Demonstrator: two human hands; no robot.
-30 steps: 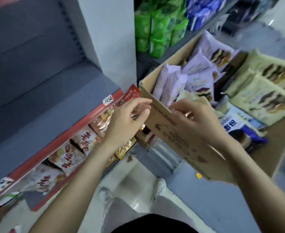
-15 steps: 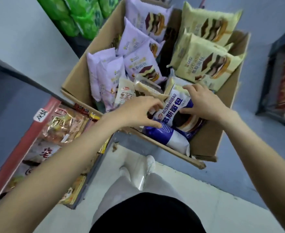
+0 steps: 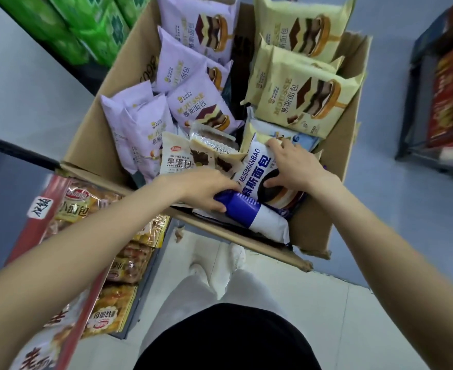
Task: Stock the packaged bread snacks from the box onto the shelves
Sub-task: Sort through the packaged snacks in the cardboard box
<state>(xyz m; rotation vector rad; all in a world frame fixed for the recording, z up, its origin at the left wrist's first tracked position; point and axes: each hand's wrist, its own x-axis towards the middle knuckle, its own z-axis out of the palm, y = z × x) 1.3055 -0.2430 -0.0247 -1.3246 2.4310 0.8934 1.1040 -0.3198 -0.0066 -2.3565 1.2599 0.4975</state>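
Both hands reach into the open cardboard box (image 3: 97, 153) of packaged bread snacks. The left hand (image 3: 206, 192) curls its fingers over the end of a blue-and-white packet (image 3: 249, 217) lying across the box's near edge, gripping it. The right hand (image 3: 292, 166), fingers spread, clasps the white-and-blue packet (image 3: 254, 166) printed "MUSIMIANBAO", thumb against its dark round picture and fingertips hooked over its top edge. At the left hand's 12 o'clock stands a cream packet (image 3: 176, 161) reading "黑黑包". Purple packets (image 3: 193, 76) marked "MOUSSE 慕斯面包" fill the box toward 11 o'clock, and yellow packets (image 3: 303, 94) with the same wording sit at 1 o'clock. Under the left forearm, at 8 o'clock, shelf stock (image 3: 75, 206) in clear wrap reads "小面包" beside a handwritten white label (image 3: 39, 207) on the red shelf edge (image 3: 30, 236). Green packs (image 3: 86, 30) sit at 10 o'clock, beyond the box.
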